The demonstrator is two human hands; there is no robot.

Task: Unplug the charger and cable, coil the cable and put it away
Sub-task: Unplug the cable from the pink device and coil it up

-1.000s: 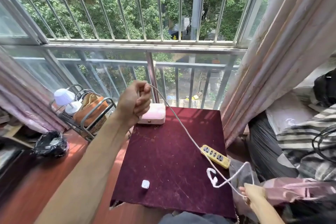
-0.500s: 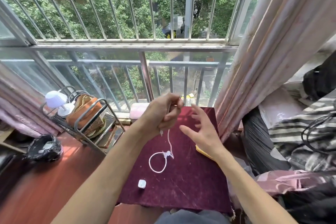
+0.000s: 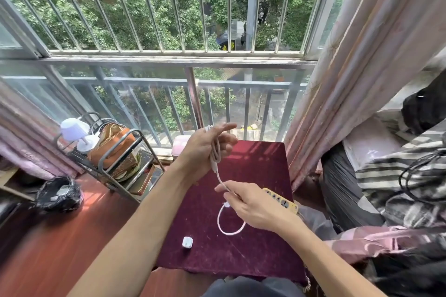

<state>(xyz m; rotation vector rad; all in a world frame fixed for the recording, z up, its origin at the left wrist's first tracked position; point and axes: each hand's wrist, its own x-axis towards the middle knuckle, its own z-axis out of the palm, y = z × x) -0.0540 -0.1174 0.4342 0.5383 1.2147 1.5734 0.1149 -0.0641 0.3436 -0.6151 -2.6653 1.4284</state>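
A thin white cable is wound in loops around my left hand, which is raised over the maroon table with its fingers stretched out. From there the cable runs down to my right hand, which pinches it between thumb and fingers. Below that hand the loose end curls in a loop on the cloth. The small white charger block lies unplugged near the table's front left. The yellow power strip sits at the right edge, partly behind my right hand.
A pink box stands at the table's far left edge by the window railing. A metal rack with a white lamp and an orange bag is at left, a black bin beside it. Curtain and piled clothes crowd the right.
My left hand opened its fingers, and cable loops now hang around it. My right hand came down and pinched the cable. The loose loop on the table shifted right.
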